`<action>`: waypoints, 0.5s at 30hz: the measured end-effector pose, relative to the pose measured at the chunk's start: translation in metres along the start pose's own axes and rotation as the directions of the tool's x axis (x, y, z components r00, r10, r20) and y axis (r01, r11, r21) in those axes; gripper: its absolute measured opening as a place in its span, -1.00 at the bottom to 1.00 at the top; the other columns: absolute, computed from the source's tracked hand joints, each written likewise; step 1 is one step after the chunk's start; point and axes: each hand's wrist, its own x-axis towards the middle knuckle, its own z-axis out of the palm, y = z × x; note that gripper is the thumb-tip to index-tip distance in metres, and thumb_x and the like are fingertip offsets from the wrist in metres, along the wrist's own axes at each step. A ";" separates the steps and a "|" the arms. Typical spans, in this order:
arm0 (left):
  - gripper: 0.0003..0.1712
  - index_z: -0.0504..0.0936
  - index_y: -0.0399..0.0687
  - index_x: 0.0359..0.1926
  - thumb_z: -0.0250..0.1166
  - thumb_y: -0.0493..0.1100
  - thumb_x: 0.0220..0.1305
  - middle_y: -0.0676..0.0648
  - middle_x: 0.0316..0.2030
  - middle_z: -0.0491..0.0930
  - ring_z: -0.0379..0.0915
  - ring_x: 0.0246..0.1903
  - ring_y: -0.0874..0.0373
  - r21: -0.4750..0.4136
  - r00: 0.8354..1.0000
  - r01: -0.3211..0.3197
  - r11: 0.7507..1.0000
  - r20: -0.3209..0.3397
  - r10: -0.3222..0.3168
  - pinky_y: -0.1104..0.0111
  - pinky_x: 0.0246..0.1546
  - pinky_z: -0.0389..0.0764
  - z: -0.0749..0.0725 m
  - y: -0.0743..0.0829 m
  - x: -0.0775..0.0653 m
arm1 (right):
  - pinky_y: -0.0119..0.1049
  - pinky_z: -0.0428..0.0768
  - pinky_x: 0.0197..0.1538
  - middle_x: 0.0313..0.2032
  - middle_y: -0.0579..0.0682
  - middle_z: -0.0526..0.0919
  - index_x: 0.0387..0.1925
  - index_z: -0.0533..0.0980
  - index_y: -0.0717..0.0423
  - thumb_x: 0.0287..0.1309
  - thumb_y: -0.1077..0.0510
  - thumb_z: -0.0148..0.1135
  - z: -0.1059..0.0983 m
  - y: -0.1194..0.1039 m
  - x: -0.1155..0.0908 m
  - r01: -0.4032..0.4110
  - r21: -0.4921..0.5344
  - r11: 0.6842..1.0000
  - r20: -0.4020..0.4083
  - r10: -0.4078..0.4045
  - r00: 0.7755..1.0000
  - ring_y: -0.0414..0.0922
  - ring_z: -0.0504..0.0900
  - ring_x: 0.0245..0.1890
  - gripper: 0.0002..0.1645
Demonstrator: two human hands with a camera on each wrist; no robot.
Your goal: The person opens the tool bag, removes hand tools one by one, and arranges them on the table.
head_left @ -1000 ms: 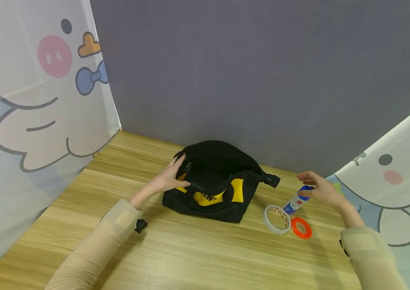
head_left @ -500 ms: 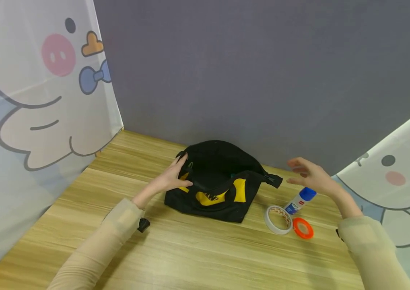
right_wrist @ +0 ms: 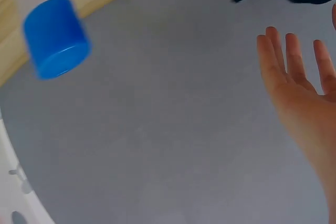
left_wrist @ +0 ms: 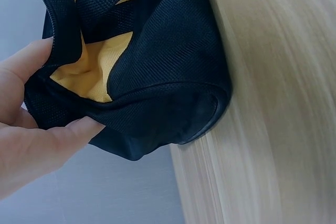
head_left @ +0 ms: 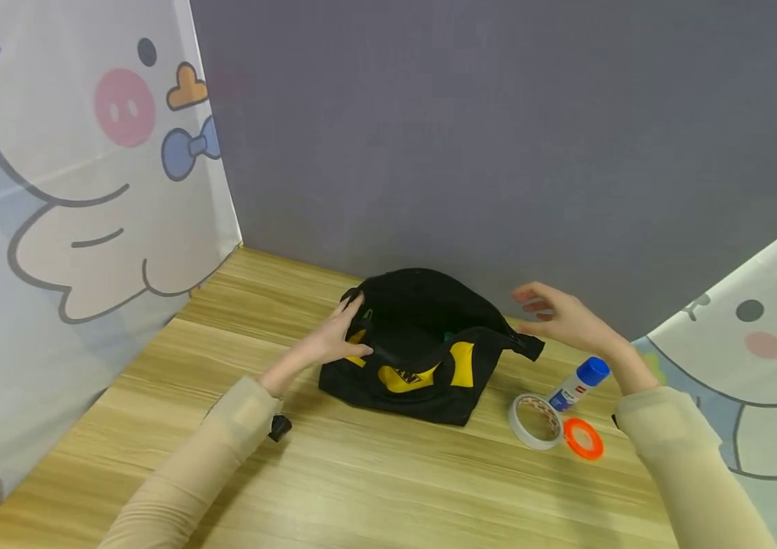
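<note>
A black duffel bag point(head_left: 422, 396) with yellow patches sits on the wooden table, its zip top gaping. My left hand point(head_left: 329, 335) grips the left end of the bag's mouth, thumb and fingers spread to either side of the fabric. In the left wrist view, the left hand point(left_wrist: 37, 135) has some fingertips hidden by the cloth. Beyond the bag's right end, my right hand point(head_left: 563, 316) hovers with loosely bent fingers and holds nothing. A blue-capped glue stick point(head_left: 579, 383) stands below it. A small teal patch point(head_left: 449, 336) shows inside the bag, too little to identify.
A white tape roll point(head_left: 520, 431) and an orange tape roll point(head_left: 583, 451) lie beside the glue stick, right of the bag. A grey wall point(head_left: 484, 137) rises behind the table point(head_left: 361, 488). Cartoon-printed sheets point(head_left: 86, 267) flank both sides.
My right hand has moved left and away from the glue stick, toward the bag's right end. My left hand stays at the bag. The whole view shifts slightly.
</note>
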 end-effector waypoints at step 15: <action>0.15 -0.33 0.05 0.49 0.32 0.01 0.16 -0.17 0.49 -0.38 -0.30 0.46 -0.19 -0.009 1.000 -0.019 1.000 -0.013 0.019 -0.13 0.31 0.16 0.002 -0.002 0.000 | 0.09 0.43 0.18 0.22 0.15 0.39 0.21 0.33 0.10 0.12 0.08 0.29 0.034 -0.047 0.056 0.146 0.072 0.987 0.095 -0.152 0.984 0.17 0.44 0.17 -0.37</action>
